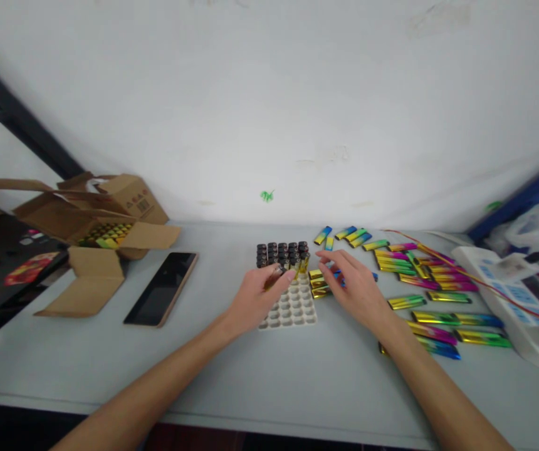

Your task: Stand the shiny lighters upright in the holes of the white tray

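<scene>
A white tray (pixel 293 308) with rows of round holes lies in the middle of the table. Small black-topped cylinders (pixel 282 250) stand in its far rows, with a few gold ones (pixel 303 263) in front of them. My left hand (pixel 259 293) is over the tray's left side, thumb and fingers pinched on a small dark-ended cylinder (pixel 276 272) that they mostly hide. To the right of the tray, my right hand (pixel 356 285) hovers with fingers apart, nothing visible in it. Shiny gold-and-blue tubes (pixel 320 285) lie below and beside its fingertips, partly covered.
More shiny coloured tubes (pixel 457 319) are spread over the right side, by a white power strip (pixel 499 300) and a thin cable (pixel 481 282). On the left lie a phone (pixel 162 289) and an open cardboard box (pixel 93 269) of yellow-green cylinders. A white wall (pixel 269 125) stands behind.
</scene>
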`<state>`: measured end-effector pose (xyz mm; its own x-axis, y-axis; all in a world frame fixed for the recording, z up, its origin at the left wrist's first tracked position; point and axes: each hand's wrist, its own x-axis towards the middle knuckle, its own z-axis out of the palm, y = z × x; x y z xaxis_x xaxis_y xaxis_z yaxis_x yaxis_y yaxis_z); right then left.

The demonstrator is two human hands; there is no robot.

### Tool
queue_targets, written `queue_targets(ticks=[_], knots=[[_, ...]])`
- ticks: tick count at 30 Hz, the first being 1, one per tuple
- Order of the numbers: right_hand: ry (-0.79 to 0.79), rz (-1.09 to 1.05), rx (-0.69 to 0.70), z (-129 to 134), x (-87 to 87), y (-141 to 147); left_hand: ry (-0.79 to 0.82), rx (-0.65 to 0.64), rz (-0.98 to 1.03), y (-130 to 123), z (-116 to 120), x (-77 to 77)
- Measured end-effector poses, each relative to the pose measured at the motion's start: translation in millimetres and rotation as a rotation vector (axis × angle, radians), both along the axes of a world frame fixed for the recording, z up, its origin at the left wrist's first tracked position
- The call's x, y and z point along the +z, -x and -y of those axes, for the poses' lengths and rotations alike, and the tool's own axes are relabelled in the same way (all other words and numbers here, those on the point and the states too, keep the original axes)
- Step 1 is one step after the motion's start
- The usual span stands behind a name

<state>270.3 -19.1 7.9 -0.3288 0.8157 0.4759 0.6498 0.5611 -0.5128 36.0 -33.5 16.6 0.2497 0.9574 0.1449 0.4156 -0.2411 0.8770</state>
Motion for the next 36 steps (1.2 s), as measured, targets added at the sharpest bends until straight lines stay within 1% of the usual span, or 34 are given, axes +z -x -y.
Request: queue_targets(ticks=[2,4,8,10,11,12,13,14,17,18,20,22,26,30,32,36], knots=[[0.006,-0.003,-0.015,-2,-0.6,-2,-0.002,-0.040,-0.011,0,2,2.2],[0.018,-0.004,-0.026,-4,-2.0,-4,0.046,-0.076,0.020,-1,4,3.2],[0.063,0.029,-0.059,-7,-4.6,-7,0.234,-0.127,0.241,-3,7,-0.1],[0.058,0.069,-0.097,-8,-5.0,-7,0.280,-0.143,0.324,-3,6,-0.6],[0.047,0.093,-0.120,-8,-4.9,-7,0.278,-0.154,0.342,-3,5,0.8],[0.034,0.116,-0.143,-8,-4.7,-6,0.249,-0.166,0.338,-2,4,3.5],[0.020,0.129,-0.161,-9,-4.5,-7,0.186,-0.174,0.309,-2,2,7.6],[0.007,0.130,-0.165,-9,-4.2,-7,0.089,-0.171,0.259,-2,0,12.9],[-0.046,0.090,-0.116,-11,-2.4,-10,-0.285,-0.111,0.045,-3,-7,31.0],[-0.063,0.079,-0.100,-12,-1.5,-12,-0.384,-0.095,-0.015,-4,-11,36.1],[-0.065,0.075,-0.092,-13,0.4,-15,-0.506,-0.098,-0.100,-8,-19,42.0],[-0.035,0.065,-0.112,-13,2.2,-18,-0.572,-0.123,-0.169,-13,-29,41.4],[-0.029,0.020,-0.126,-13,3.6,-18,-0.644,-0.166,-0.340,-19,-45,27.9],[-0.034,-0.004,-0.112,-12,3.6,-15,-0.713,-0.195,-0.518,-18,-51,17.4],[-0.033,-0.005,-0.120,-11,4.0,-14,-0.711,-0.206,-0.552,-16,-50,17.0],[-0.036,0.007,-0.145,-12,4.1,-13,-0.666,-0.220,-0.572,-15,-46,21.4]])
